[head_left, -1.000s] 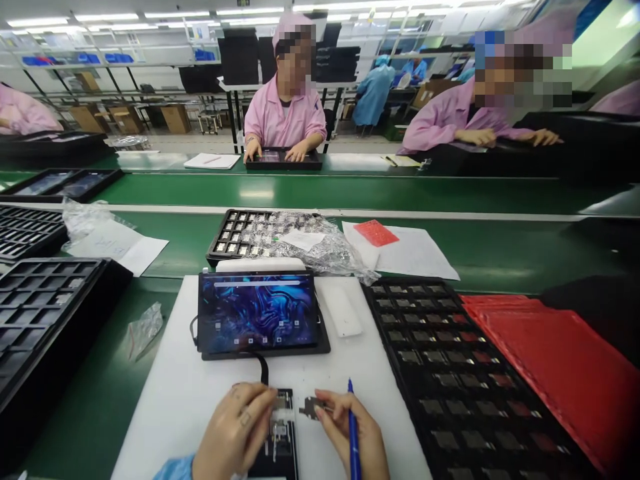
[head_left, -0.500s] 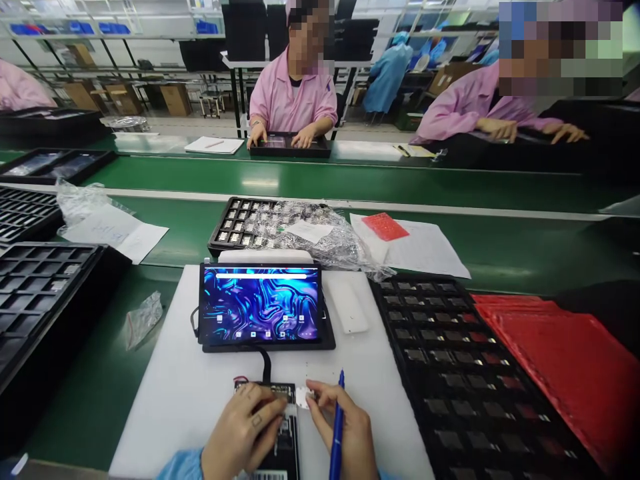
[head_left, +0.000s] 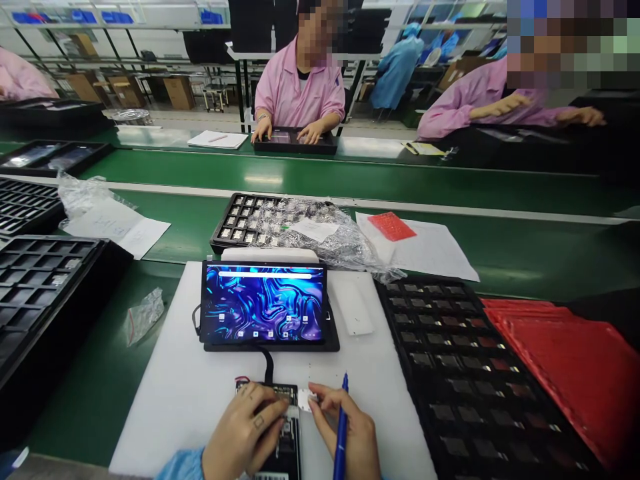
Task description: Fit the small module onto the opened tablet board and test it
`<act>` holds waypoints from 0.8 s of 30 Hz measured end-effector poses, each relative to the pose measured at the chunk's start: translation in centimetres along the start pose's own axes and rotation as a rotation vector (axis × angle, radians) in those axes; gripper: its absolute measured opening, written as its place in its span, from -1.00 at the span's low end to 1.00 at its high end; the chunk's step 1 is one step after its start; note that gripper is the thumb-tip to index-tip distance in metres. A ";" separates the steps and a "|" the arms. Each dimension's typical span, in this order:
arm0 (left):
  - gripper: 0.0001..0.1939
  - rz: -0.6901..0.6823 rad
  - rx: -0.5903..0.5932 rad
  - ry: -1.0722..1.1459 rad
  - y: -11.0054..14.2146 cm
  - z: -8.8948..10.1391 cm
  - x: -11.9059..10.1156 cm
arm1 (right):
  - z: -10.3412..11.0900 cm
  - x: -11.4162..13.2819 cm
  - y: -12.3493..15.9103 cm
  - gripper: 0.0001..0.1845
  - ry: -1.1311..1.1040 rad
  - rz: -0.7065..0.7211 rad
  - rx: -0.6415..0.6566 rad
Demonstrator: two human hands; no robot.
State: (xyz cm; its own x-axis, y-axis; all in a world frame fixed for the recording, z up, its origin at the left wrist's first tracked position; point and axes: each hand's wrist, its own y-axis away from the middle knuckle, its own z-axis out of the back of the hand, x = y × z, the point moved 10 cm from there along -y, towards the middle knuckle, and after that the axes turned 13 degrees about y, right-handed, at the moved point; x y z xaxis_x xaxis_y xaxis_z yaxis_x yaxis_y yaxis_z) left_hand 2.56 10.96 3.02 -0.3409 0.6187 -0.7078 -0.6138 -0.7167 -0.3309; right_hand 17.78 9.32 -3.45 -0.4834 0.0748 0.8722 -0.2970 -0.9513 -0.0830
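Fitting step, near edge of white mat (head_left: pixel 190 400): left hand (head_left: pixel 245 433) pressing black fixture (head_left: pixel 283 447) flat, fingers closed on it; right hand (head_left: pixel 345 433) pinching small module (head_left: pixel 304 399) plus blue pen (head_left: pixel 341 430). Next: careful alignment onto fixture top.

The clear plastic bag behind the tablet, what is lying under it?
Under the plastic bag lies a black compartment tray holding small parts. Its left columns show uncovered; the right part is hidden by the crinkled bag and a white label.
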 end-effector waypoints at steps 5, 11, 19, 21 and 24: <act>-0.76 -0.008 0.003 0.014 0.0 0.1 -0.1 | -0.1 0.1 -0.1 -0.81 0.012 0.014 0.007; -0.76 0.002 0.007 0.018 -0.2 0.1 0.0 | 0.3 0.2 0.0 -0.76 0.003 -0.042 -0.045; -0.79 -0.008 0.000 0.016 -0.2 0.1 -0.1 | 0.4 0.4 -0.1 -0.70 -0.007 -0.052 -0.073; -0.79 -0.010 0.001 0.018 -0.2 0.1 -0.1 | 0.4 0.3 -0.1 -0.70 -0.016 -0.059 -0.070; -0.78 -0.009 -0.004 0.009 -0.3 0.1 -0.1 | 0.4 0.3 0.0 -0.70 -0.007 -0.066 -0.068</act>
State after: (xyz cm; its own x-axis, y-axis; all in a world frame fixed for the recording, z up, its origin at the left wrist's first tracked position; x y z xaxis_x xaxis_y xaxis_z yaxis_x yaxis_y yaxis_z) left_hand 2.69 11.11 3.26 -0.3289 0.6222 -0.7104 -0.6136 -0.7126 -0.3401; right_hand 17.96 9.27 -3.01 -0.4554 0.1345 0.8801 -0.3832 -0.9219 -0.0574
